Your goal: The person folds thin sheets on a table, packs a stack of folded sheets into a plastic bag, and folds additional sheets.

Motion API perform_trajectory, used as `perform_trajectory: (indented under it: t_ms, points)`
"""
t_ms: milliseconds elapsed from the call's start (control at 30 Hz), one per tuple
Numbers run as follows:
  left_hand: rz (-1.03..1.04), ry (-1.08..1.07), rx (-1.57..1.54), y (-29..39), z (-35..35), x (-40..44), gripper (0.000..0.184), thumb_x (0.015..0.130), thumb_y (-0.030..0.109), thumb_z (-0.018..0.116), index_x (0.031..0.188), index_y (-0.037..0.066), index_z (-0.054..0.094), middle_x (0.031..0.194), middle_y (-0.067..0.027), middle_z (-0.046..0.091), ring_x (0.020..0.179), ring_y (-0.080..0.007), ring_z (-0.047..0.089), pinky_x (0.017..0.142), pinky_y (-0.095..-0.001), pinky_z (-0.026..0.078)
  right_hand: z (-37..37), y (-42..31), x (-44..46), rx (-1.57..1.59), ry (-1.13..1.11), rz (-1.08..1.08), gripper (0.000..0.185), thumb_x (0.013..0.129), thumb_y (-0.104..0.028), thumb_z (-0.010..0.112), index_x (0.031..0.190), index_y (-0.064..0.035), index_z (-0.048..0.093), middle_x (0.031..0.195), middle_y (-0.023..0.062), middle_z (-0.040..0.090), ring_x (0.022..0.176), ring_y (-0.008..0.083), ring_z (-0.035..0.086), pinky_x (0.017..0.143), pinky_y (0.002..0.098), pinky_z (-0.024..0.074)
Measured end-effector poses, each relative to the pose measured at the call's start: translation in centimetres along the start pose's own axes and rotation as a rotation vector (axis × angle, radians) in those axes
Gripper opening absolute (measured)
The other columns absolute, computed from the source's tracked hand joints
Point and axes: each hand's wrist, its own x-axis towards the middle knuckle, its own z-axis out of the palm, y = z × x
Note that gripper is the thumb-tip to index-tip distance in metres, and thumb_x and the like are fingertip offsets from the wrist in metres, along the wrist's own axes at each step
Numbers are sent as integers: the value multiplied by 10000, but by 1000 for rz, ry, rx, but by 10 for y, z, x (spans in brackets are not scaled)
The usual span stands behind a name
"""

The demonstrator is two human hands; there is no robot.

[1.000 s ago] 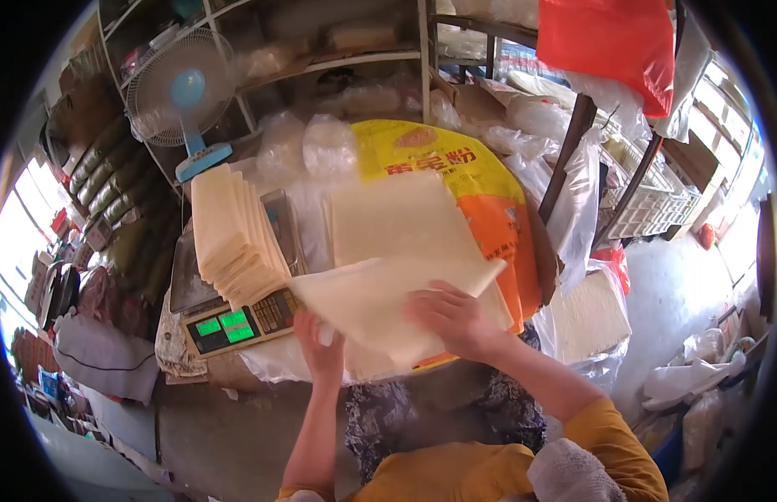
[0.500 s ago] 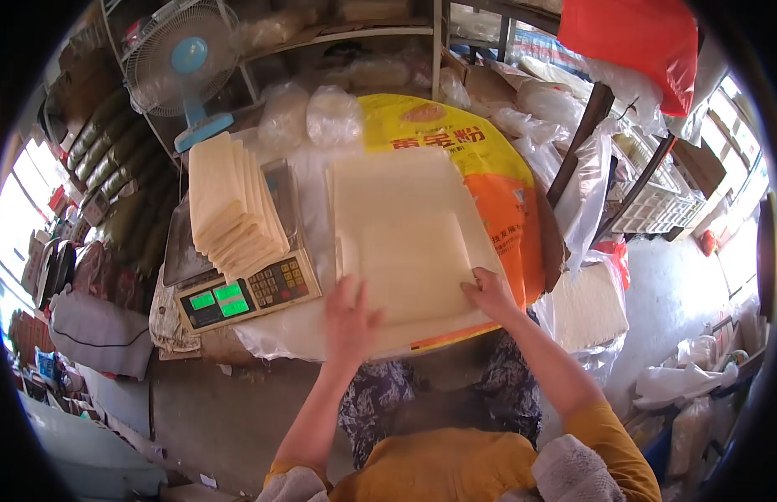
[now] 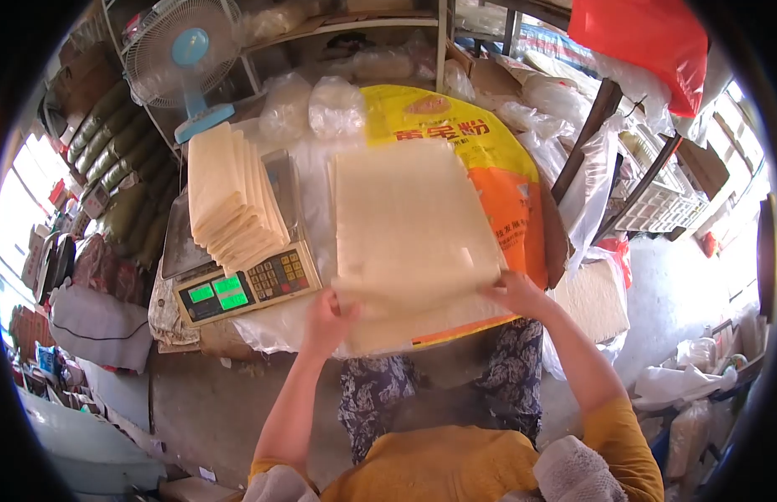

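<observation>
Large cream-coloured sheets (image 3: 414, 217) lie on the table, over part of a yellow and orange printed bag (image 3: 514, 201). At the lower left corner of the sheets, my left hand (image 3: 328, 322) is closed on the near edge. My right hand (image 3: 516, 294) pinches the lower right corner. Between the hands the near edge is smeared by motion and looks lifted. To the left, a pile of folded sheets (image 3: 230, 197) rests on the metal pan of a digital scale (image 3: 246, 284) with lit green displays.
A fan (image 3: 188, 58) stands behind the scale. Plastic-wrapped bundles (image 3: 337, 109) sit at the table's back. On the right are a wooden post (image 3: 585, 138), a white crate (image 3: 660, 201), a hanging red bag (image 3: 644, 46) and a wrapped block (image 3: 589, 301) below table height.
The lifted, slanted sheet of a second ago now lies squarely over the stack. My left hand has moved down and closed on the edge; my right hand has shifted slightly right.
</observation>
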Motion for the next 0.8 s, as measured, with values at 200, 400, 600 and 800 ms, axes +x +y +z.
perform_trajectory:
  t_ms: [200,400,600,800]
  points:
    - [571,247,969,-19,38,50,557,837,248,627,1313,17,452,1301,-184,486,1224,-305,477,1010,-437,393,7,-34,34,-206,192,327,454,869,-381,581,1163,-36,548,1081,190,614,996,379,582,880,475,431]
    - [505,221,1274,-44,61,50,556,883,382,502,1358,101,433,1447,-125,343,1370,-255,291,1089,-586,184,66,-4,55,-630,481,-146,612,893,-335,555,1400,-68,342,1458,179,305,1327,390,306,1084,420,290]
    - [348,31,1282,15,48,43,428,873,338,524,1228,99,525,1274,-112,506,1221,-247,451,1008,-542,328,47,30,68,-83,444,-205,668,872,-272,610,1423,-41,311,1388,177,431,1281,380,413,1056,453,342]
    - [209,-118,880,-10,78,14,275,829,308,605,937,56,604,913,-117,632,912,-283,606,746,-401,477,44,-31,20,469,166,405,709,794,-131,694,1400,-5,349,1047,123,647,910,215,647,762,317,515]
